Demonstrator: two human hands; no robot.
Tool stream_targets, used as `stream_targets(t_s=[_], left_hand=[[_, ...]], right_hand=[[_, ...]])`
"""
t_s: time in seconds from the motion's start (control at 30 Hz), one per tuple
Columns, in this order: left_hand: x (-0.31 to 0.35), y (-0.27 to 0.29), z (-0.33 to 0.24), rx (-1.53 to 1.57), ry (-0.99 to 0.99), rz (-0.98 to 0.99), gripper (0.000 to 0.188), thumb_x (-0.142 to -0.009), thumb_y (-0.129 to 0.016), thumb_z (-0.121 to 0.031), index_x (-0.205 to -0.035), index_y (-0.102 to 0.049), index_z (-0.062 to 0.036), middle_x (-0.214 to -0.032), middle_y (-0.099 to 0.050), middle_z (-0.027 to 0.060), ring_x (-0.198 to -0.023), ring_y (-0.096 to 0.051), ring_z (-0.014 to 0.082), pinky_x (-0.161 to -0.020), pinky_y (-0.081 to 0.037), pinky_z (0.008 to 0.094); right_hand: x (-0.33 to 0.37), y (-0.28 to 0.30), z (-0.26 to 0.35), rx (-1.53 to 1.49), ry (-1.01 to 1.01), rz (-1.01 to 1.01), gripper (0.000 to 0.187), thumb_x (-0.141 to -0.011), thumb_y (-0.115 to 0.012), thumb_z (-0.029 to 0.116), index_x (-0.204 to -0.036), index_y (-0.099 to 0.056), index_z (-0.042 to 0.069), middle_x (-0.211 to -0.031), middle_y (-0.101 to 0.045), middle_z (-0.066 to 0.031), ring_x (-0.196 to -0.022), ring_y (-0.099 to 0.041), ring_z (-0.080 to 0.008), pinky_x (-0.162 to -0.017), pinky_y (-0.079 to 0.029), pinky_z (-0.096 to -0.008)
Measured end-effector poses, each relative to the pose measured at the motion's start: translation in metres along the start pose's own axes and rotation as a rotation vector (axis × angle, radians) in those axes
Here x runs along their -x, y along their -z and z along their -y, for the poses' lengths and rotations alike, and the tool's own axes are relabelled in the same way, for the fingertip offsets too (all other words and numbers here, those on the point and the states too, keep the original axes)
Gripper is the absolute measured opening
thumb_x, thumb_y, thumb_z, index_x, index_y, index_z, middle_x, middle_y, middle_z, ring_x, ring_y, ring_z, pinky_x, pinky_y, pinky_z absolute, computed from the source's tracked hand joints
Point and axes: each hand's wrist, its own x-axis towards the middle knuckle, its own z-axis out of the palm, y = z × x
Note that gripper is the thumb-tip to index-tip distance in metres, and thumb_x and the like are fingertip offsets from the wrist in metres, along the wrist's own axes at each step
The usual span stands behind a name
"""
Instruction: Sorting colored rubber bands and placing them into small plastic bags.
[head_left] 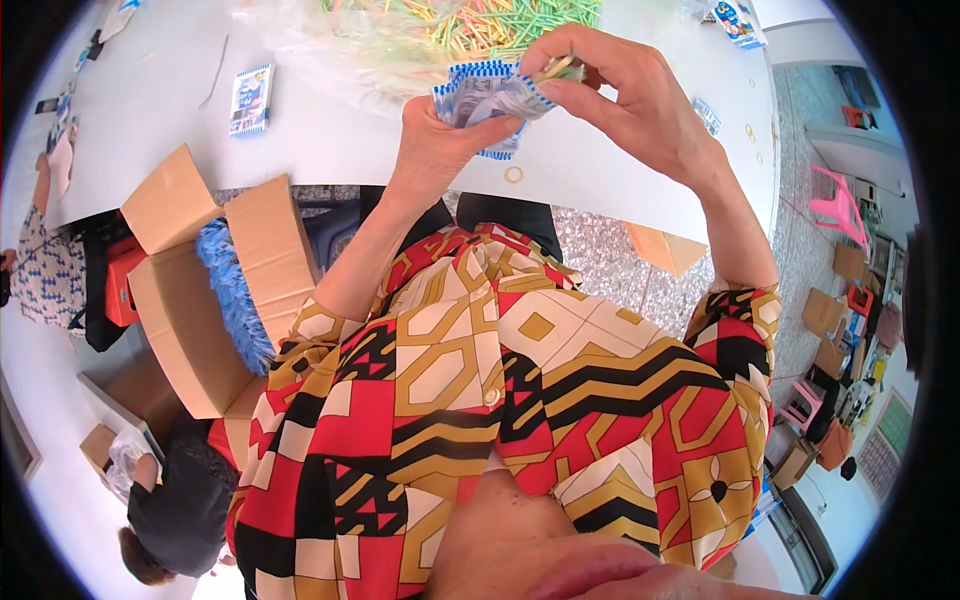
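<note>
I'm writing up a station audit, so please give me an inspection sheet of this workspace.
Surface: white table, partly covered by clear plastic.
Things in hand: blue-and-white packets; thin pale sticks.
Clutter: heaped coloured sticks, a loose packet, a rubber band.
Hands: left hand grips the packets; right hand pinches the sticks beside them.
Cables: none certain; a thin grey strand is unclear.
Surroundings: open cardboard box with blue fluffy item, two other people, pink stools.

Thin green and orange sticks point(510, 28) heaped on a white worktable point(330, 135) and an open brown cardboard box point(185, 320) mark a packing workshop.
</note>
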Motion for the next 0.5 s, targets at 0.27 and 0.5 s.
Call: stream_targets(t_s=[0.27, 0.5], left_hand=[[-0.001, -0.007, -0.003, 0.225, -0.033, -0.020, 0.028, -0.072, -0.073, -0.004, -0.098, -0.063, -0.0008, -0.090, -0.066, 0.0036, -0.078, -0.061, 0.0087, -0.072, -0.050, 0.0238], [-0.003, -0.006, -0.006, 0.242, 0.000, 0.013, 0.029, -0.071, -0.073, -0.001, -0.099, -0.063, -0.0010, -0.092, -0.065, 0.0040, -0.080, -0.061, 0.0094, -0.073, -0.051, 0.0245]], right_hand=[[-0.012, 0.018, 0.026, -0.195, -0.250, -0.096, 0.024, -0.084, -0.056, 0.008, -0.107, -0.057, 0.001, -0.081, -0.062, -0.0090, -0.069, -0.058, -0.0169, -0.060, -0.046, -0.0294], [0.021, -0.024, -0.039, -0.609, -0.165, -0.172, 0.025, -0.088, -0.056, 0.005, -0.112, -0.056, 0.002, -0.099, -0.061, -0.0028, -0.085, -0.055, -0.0053, -0.074, -0.046, -0.0189]])
